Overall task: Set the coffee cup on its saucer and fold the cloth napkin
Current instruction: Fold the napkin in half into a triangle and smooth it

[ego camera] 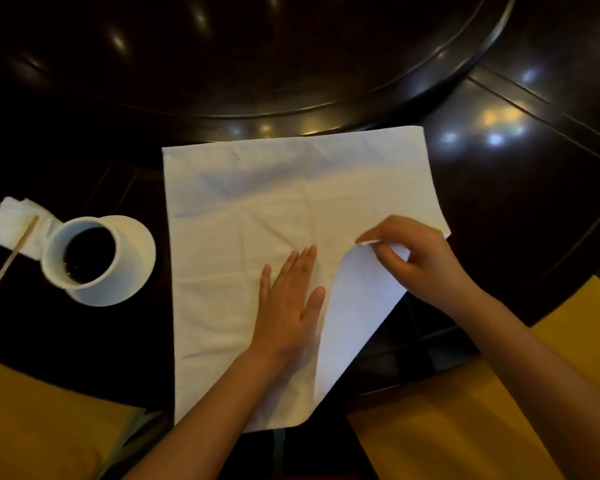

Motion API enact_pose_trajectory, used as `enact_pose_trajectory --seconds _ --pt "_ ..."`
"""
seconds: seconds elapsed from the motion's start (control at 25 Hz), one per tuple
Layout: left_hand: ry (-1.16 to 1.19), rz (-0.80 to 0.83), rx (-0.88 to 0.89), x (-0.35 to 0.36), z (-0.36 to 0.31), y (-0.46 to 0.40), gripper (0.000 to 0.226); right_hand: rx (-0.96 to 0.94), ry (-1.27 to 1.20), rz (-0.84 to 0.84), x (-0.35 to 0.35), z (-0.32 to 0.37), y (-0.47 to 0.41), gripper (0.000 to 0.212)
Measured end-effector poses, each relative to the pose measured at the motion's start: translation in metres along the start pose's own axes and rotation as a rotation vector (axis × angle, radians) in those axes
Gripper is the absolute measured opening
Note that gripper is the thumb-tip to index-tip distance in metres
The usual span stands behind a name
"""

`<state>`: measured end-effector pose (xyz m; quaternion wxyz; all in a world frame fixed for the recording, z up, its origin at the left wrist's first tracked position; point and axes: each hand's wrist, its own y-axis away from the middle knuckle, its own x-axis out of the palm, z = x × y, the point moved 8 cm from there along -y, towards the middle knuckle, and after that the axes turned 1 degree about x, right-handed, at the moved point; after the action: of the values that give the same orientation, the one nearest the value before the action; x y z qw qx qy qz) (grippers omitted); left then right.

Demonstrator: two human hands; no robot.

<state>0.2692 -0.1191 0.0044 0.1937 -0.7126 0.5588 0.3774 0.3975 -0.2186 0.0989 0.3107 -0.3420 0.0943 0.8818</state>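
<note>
A white cloth napkin (257,202) lies spread on the dark table in front of me. My left hand (288,303) rests flat on its lower middle, fingers together, holding nothing. My right hand (416,258) pinches the napkin's near right corner and has it lifted and turned over toward the centre, so a white flap slants down beside my left hand. At the left, a white coffee cup (84,252) with dark coffee stands on its white saucer (136,271).
A folded paper tissue (11,223) and a wooden stir stick (9,259) lie left of the cup. A raised round turntable (291,64) fills the table's far side, touching the napkin's far edge. Yellow cushions (447,410) flank my arms below the table's edge.
</note>
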Motion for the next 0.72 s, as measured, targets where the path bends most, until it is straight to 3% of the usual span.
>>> enact_pose_trajectory --seconds 0.2,0.36,0.72 --pt "0.268 -0.106 -0.187 -0.045 0.055 0.027 0.078 -0.132 0.078 0.085 0.046 0.043 -0.088 0.021" --pt "0.517 -0.229 -0.372 -0.073 0.087 0.05 0.06 -0.121 0.068 0.112 0.081 0.073 -0.146 0.016" --pt "0.391 -0.438 -0.53 -0.109 0.12 0.05 0.051 -0.185 0.234 0.138 0.144 0.083 -0.228 0.02"
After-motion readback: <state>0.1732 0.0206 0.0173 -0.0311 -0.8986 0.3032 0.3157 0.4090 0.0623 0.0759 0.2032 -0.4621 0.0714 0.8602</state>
